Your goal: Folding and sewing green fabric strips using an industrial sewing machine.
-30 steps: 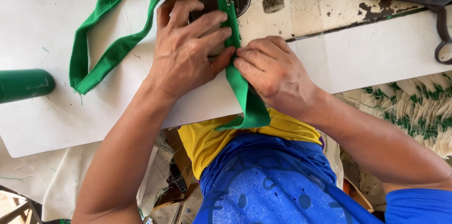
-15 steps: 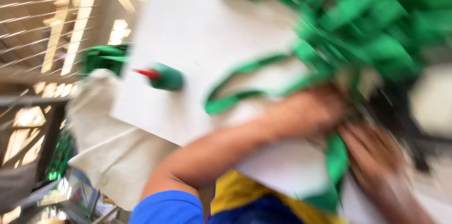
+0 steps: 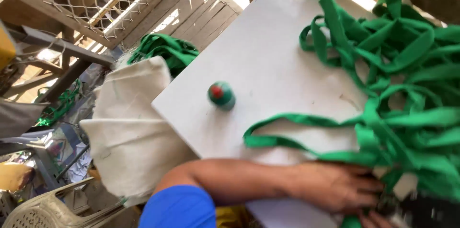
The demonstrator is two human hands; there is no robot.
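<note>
On the white tabletop (image 3: pixel 268 65), the left hand (image 3: pixel 335 187) lies flat with its fingers stretched out toward the lower right corner, pressing on a green fabric strap (image 3: pixel 306 120) where it runs into the dark machine parts there. Of the right hand (image 3: pixel 376 219) only a sliver shows at the bottom edge — whether it pinches anything I cannot tell. The left hand holds nothing closed in its fingers; it rests open on the cloth.

Against the picture a second ago, the view has swung well to the left: the scissors and the sewing machine's needle area have gone from sight, and the straight-on look at both hands guiding the strap has given way to a slanted one. A big tangled heap of green straps (image 3: pixel 407 65) now fills the right side, with one long loop trailing out across the bare white surface. A green spool with a red centre (image 3: pixel 221 95) stands apart from that loop, near the table's left edge. Beyond the edge hang off-white cloth bags (image 3: pixel 129 132), a second bundle of green fabric (image 3: pixel 165 50) — and a pale plastic chair (image 3: pixel 43 209) below.
</note>
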